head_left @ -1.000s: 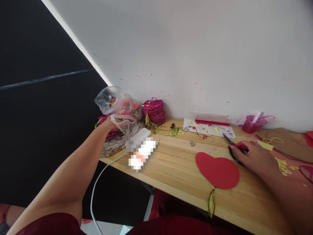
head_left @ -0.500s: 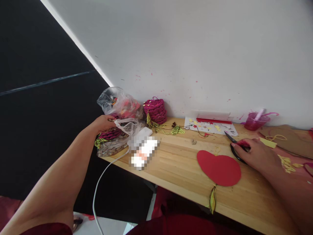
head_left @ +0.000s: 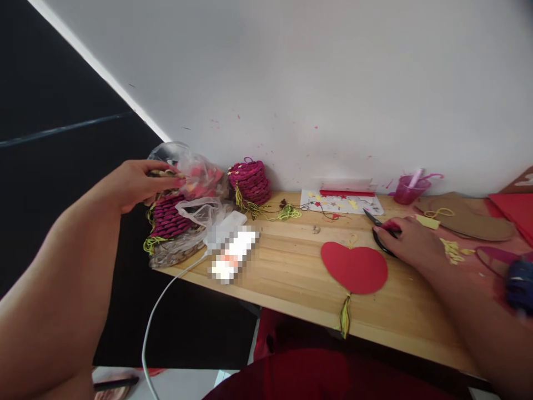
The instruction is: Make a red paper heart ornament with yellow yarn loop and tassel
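Observation:
My left hand [head_left: 144, 183] reaches to the pile at the table's left end, its fingers closed round a brownish bundle [head_left: 163, 173] beside a clear plastic bag [head_left: 202, 176] with red pieces inside. Below it lies a magenta woven coil [head_left: 169, 216] with yellow-green threads. My right hand [head_left: 410, 238] rests on the table, fingers on the handles of black scissors [head_left: 381, 236] whose blades point to the back left. Left of that hand lies a red heart-shaped piece [head_left: 355, 268] with a yellow-green tassel [head_left: 345, 318] at its lower tip.
A glowing phone [head_left: 235, 255] and white cable [head_left: 156, 311] are at the front left. Farther back stand a second magenta coil [head_left: 253, 180], a star-covered sheet [head_left: 341, 203] and a pink cup [head_left: 406, 191]. Brown cardboard [head_left: 470, 216] lies at right.
My left hand has moved up from the thin plastic bag's edge and now grips the brownish bundle. My right hand stays on the scissors. The view has shifted right, showing more red material.

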Demonstrator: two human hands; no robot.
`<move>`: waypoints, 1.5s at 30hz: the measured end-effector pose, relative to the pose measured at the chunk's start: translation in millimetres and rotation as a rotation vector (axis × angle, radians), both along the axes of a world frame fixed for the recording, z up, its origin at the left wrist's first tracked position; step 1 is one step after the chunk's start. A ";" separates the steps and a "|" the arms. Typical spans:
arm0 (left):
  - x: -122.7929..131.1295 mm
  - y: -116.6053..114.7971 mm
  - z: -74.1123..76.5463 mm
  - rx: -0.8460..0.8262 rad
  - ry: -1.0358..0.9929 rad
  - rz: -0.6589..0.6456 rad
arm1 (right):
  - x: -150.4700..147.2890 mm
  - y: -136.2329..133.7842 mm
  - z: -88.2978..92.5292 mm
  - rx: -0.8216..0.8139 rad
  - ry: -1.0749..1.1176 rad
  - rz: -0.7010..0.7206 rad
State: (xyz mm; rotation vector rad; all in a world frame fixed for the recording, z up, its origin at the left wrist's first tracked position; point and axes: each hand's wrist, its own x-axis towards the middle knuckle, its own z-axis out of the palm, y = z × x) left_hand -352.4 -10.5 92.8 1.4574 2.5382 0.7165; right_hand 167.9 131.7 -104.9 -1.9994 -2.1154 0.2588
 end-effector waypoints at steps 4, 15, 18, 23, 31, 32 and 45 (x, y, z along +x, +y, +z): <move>78.7 17.2 -11.0 0.058 -0.126 -0.265 | 1.7 1.2 -4.9 0.051 0.006 -0.007; 198.3 87.3 -179.2 0.066 -0.074 -0.612 | 5.1 4.6 -15.8 0.148 0.053 0.008; 202.7 88.2 -193.1 0.042 -0.040 -0.644 | 3.8 4.0 -16.2 0.152 0.057 0.007; 197.9 83.1 -192.0 -0.021 -0.026 -0.715 | 3.1 3.8 -16.0 0.146 0.064 -0.004; 195.6 93.7 -183.3 0.013 0.017 -0.633 | 3.6 4.0 -14.9 0.135 0.080 0.003; 196.3 96.5 -184.3 0.009 0.018 -0.615 | 3.7 3.9 -15.0 0.133 0.077 0.002; 189.9 110.8 -194.5 0.007 -0.042 -0.546 | 2.5 3.2 -14.0 0.138 0.054 0.002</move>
